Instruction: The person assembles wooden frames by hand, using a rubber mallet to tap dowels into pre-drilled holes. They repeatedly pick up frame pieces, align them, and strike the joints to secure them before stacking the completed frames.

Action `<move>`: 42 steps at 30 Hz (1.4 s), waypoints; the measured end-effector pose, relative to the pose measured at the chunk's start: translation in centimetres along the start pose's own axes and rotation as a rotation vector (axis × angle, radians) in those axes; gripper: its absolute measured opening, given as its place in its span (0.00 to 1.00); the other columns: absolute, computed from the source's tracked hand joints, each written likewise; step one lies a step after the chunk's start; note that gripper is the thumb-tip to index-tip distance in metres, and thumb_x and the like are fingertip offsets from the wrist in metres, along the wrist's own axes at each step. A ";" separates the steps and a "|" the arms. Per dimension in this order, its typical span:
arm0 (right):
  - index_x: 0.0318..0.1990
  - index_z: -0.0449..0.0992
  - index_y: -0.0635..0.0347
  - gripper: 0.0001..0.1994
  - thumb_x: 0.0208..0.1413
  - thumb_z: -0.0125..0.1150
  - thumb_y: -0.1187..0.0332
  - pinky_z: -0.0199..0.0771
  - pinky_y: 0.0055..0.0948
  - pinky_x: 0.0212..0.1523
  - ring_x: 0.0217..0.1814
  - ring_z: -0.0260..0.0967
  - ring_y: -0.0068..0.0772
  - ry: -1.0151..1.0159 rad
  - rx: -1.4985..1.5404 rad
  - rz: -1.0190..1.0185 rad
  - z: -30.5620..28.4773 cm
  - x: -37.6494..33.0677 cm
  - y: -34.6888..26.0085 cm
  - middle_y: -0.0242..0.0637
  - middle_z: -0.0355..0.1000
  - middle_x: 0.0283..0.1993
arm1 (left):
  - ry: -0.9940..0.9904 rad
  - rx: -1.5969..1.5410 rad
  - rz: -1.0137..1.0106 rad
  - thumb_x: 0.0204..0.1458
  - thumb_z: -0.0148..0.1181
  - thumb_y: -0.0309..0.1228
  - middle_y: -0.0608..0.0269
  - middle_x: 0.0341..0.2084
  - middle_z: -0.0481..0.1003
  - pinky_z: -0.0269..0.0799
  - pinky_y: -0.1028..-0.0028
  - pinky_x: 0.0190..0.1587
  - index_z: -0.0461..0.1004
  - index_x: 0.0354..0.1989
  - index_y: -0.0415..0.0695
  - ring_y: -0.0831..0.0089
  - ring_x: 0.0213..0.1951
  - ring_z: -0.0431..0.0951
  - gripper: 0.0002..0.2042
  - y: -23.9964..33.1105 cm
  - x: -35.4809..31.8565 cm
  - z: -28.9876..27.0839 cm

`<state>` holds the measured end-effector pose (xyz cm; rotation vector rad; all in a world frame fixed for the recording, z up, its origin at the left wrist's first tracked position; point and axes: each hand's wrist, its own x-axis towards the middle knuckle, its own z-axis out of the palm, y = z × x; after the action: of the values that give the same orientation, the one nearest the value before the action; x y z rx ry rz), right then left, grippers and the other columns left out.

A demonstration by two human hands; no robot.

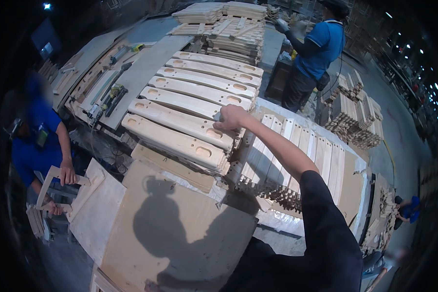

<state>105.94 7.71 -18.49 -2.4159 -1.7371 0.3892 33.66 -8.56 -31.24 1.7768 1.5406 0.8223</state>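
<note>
Beyond the tan board, which is carrying the wearer's shadow, a stack of pale wooden slats is sitting mid-view, within reach of the right arm. The slats are lying side by side, all running the same way, probably so that their ends are lining up. Just to their right, narrower strips are resting in another close row, running roughly crosswise to them, which may be saving room. Behind, a pile of more wood is rising. At left, a bench is bearing power tools, apart from the slats. Past the strips, a co-worker in blue is standing; at far left another person is holding an angled frame with both hands, seemingly to steady it. The right hand is narrowing, its fingers bending over the slats near their right ends; whether it is gripping one I cannot tell, since the fingertips are partly hidden. No left hand is showing clearly. Smallest of all, oval slots are piercing the slat ends.
</note>
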 end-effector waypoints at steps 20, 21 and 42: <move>0.25 0.80 0.64 0.28 0.33 0.67 0.42 0.65 0.45 0.50 0.37 0.73 0.46 0.076 -0.177 0.008 1.8 -1.9 -1.7 0.48 0.76 0.29 | -0.309 -0.870 -0.327 0.58 0.57 0.28 0.53 0.42 0.74 0.73 0.67 0.49 0.70 0.48 0.35 0.65 0.42 0.77 0.13 21.6 12.4 29.5; 0.22 0.80 0.64 0.26 0.33 0.66 0.44 0.64 0.43 0.46 0.34 0.72 0.47 0.150 -0.206 -0.048 2.0 -2.6 -1.8 0.49 0.75 0.26 | -0.327 -0.954 -0.413 0.58 0.56 0.30 0.51 0.43 0.73 0.73 0.65 0.50 0.69 0.49 0.35 0.64 0.43 0.77 0.15 22.2 13.2 29.6; 0.28 0.72 0.69 0.31 0.40 0.66 0.42 0.60 0.47 0.45 0.39 0.66 0.54 0.206 0.036 0.150 9.3 -31.2 -13.4 0.53 0.70 0.31 | -0.899 -1.897 -0.588 0.38 0.35 0.81 0.48 0.57 0.64 0.68 0.57 0.50 0.50 0.69 0.45 0.58 0.47 0.70 0.57 21.1 16.2 33.8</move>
<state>81.73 -17.84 -19.92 -2.4695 -1.4585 0.1781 75.01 3.03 -33.85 0.0818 0.1509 0.5544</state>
